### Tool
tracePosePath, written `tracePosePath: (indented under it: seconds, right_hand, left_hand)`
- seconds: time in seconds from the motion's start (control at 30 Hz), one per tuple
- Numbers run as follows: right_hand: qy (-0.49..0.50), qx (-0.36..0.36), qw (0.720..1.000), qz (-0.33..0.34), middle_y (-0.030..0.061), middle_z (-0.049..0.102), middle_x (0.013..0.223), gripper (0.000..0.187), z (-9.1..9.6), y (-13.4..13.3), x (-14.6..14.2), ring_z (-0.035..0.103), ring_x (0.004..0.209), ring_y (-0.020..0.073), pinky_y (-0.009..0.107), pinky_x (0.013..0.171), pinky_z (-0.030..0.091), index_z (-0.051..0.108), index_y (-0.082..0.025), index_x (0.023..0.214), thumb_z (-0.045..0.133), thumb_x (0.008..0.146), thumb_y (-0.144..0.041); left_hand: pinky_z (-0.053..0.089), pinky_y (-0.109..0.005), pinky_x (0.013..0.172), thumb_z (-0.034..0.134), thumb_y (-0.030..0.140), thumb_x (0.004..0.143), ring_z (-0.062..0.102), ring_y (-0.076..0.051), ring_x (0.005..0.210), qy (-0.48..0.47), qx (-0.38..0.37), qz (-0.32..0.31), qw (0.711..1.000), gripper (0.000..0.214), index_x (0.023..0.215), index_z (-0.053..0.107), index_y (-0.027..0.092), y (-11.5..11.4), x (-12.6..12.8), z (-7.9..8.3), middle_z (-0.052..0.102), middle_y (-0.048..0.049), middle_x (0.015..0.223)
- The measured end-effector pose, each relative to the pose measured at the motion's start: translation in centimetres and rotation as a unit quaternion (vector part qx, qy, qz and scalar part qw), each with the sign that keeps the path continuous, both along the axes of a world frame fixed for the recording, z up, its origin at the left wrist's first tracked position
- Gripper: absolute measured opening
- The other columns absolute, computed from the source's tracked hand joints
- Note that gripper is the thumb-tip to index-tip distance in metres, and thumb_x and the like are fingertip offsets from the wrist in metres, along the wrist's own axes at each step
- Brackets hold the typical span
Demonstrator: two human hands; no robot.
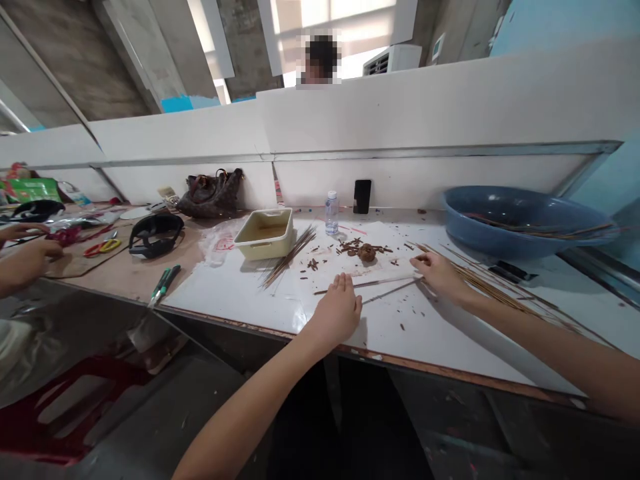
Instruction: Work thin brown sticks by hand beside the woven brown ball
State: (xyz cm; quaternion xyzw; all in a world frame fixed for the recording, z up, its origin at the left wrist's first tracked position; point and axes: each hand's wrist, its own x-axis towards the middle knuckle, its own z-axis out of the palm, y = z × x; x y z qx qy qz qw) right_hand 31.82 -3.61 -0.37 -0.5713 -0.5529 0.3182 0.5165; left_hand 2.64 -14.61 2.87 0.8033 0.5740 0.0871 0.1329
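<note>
The near table edge (pixel 400 357), a rust-brown strip, runs just below both wrists. Between it and the hands lies a white sheet (pixel 385 327) dotted with brown chips. The left hand (pixel 340 310) rests palm down on the sheet, its fingers (pixel 345 287) flat and slightly apart, touching or just beside a thin wooden stick (pixel 373 283). The right hand (pixel 440 277) stands at the stick's right end, fingers (pixel 419 265) curled together. Whether they clamp the stick cannot be determined, as they hide the contact point. The right forearm crosses a spread of loose sticks (pixel 493 290), concealing part of it.

Farther on lie a brown clump (pixel 367 252) among bark scraps, a fan of sticks (pixel 289 257) and a cream plastic tray (pixel 263 233). A water bottle (pixel 331 212), a phone (pixel 362 197) and a blue basin (pixel 525 220) stand along the white partition (pixel 425 113). At far left, the left frame edge cuts off a co-worker's hands (pixel 30 257).
</note>
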Motion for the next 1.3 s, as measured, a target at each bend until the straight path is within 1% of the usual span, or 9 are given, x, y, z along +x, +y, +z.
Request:
tracePosePath:
  seconds: [0.07,0.13,0.23,0.33,0.43,0.53,0.83,1.13,1.3]
  right_hand:
    - [-0.118,0.046,0.992,0.0,-0.0003,0.07,0.072,0.023,0.7,-1.0,-0.3,0.06,0.058,0.0164,0.025,0.054,0.048,0.077,-0.02,0.096,0.085,0.082,-0.037]
    - [-0.264,0.107,0.957,0.062,0.0095,0.081,0.104,0.035,1.4,-2.8,-1.7,0.075,0.085,0.0252,0.038,0.08,0.062,0.077,-0.02,0.123,0.071,0.097,-0.043]
    - [-0.371,0.172,0.89,0.201,0.0209,0.07,0.153,0.06,1.7,-5.8,-5.2,0.065,0.142,0.0377,0.058,0.121,0.049,0.064,-0.017,0.155,0.046,0.112,-0.055]
    - [-0.433,0.171,0.836,0.29,0.0251,0.043,0.176,0.084,1.0,-7.0,-9.1,0.042,0.164,0.0391,0.062,0.135,0.032,0.044,-0.007,0.171,0.034,0.114,-0.067]
    - [-0.472,0.098,0.817,0.318,0.0279,0.029,0.18,0.094,0.0,-6.0,-11.7,0.026,0.17,0.0386,0.061,0.139,0.023,0.035,0.001,0.173,0.024,0.114,-0.07]
    - [-0.49,0.042,0.804,0.335,0.0286,0.023,0.181,0.095,-0.8,-4.8,-12.3,0.02,0.171,0.0386,0.06,0.139,0.021,0.029,0.004,0.174,0.019,0.114,-0.069]
    - [-0.496,0.103,0.794,0.336,0.0268,0.032,0.178,0.092,-3.7,-8.2,-9.9,0.029,0.168,0.0445,0.068,0.135,0.03,0.032,-0.005,0.176,0.03,0.113,-0.072]
    - [-0.514,0.055,0.782,0.349,0.029,0.031,0.179,0.086,-1.5,-4.8,-11.1,0.024,0.17,0.0399,0.062,0.137,0.026,0.033,0.001,0.174,0.025,0.116,-0.062]
    - [-0.51,0.073,0.783,0.349,0.0302,0.026,0.179,0.096,-2.6,-7.3,-9.8,0.024,0.17,0.0413,0.063,0.138,0.024,0.034,0.002,0.173,0.022,0.113,-0.072]
  left_hand:
    - [0.03,-0.049,0.137,0.031,0.031,0.114,0.024,-0.037,0.172,0.03,-0.006,0.02,0.999,0.07,0.171,0.029,-0.009,0.3,0.5,-0.5,0.025,-0.0298,0.181]
    - [0.028,-0.051,0.138,0.032,0.031,0.114,0.024,-0.038,0.172,0.045,0.002,0.031,0.999,0.071,0.172,0.028,-0.009,0.6,0.9,-1.0,0.024,-0.0298,0.181]
    - [0.027,-0.052,0.138,0.034,0.033,0.113,0.027,-0.037,0.171,0.049,0.03,0.032,0.998,0.072,0.172,0.028,-0.008,1.1,1.5,-1.9,0.027,-0.0302,0.18]
    - [0.026,-0.055,0.139,0.039,0.03,0.11,0.027,-0.037,0.171,0.062,0.034,0.033,0.997,0.073,0.174,0.027,-0.003,1.9,2.0,-2.5,0.028,-0.0281,0.18]
    - [0.022,-0.056,0.14,0.046,0.031,0.107,0.023,-0.038,0.172,0.081,0.004,0.037,0.996,0.079,0.177,0.024,0.002,2.6,2.2,-2.9,0.023,-0.025,0.183]
    - [0.02,-0.056,0.14,0.046,0.032,0.106,0.017,-0.038,0.173,0.087,0.003,0.047,0.995,0.082,0.177,0.021,0.001,2.6,2.1,-3.2,0.019,-0.0242,0.184]
    - [0.018,-0.052,0.141,0.041,0.037,0.107,0.016,-0.034,0.174,0.084,0.034,0.034,0.995,0.079,0.177,0.026,0.005,-2.4,1.7,-5.0,0.018,-0.018,0.185]
    - [0.017,-0.049,0.141,0.037,0.03,0.108,0.019,-0.032,0.173,0.085,0.002,0.079,0.993,0.075,0.175,0.026,-0.001,1.0,1.4,-3.4,0.019,-0.021,0.184]
    - [0.019,-0.048,0.141,0.033,0.036,0.112,0.023,-0.03,0.173,0.067,0.052,0.059,0.995,0.071,0.175,0.031,0.002,-1.9,1.0,-4.7,0.026,-0.0184,0.183]
